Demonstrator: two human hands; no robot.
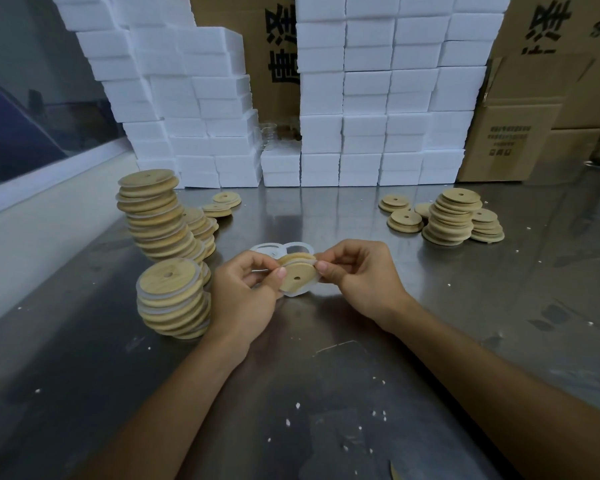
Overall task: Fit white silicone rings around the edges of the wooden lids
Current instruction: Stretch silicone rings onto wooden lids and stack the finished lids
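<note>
A round wooden lid point(297, 277) with a small centre hole is held upright between both hands above the steel table point(326, 375). My left hand point(246, 296) pinches its left edge and my right hand point(361, 275) pinches its right edge. A white silicone ring point(300, 293) sits partly around the lid's rim. Loose white rings point(274, 249) lie on the table just behind the hands. Two tall stacks of lids with rings on them point(172, 299) point(156, 216) stand to the left. Bare wooden lids point(452, 216) are piled at the right.
White foam boxes point(378, 98) are stacked in walls along the table's back edge. Cardboard cartons point(534, 116) stand at the right. A few loose lids point(222, 204) lie at the back left. White foam crumbs dot the table.
</note>
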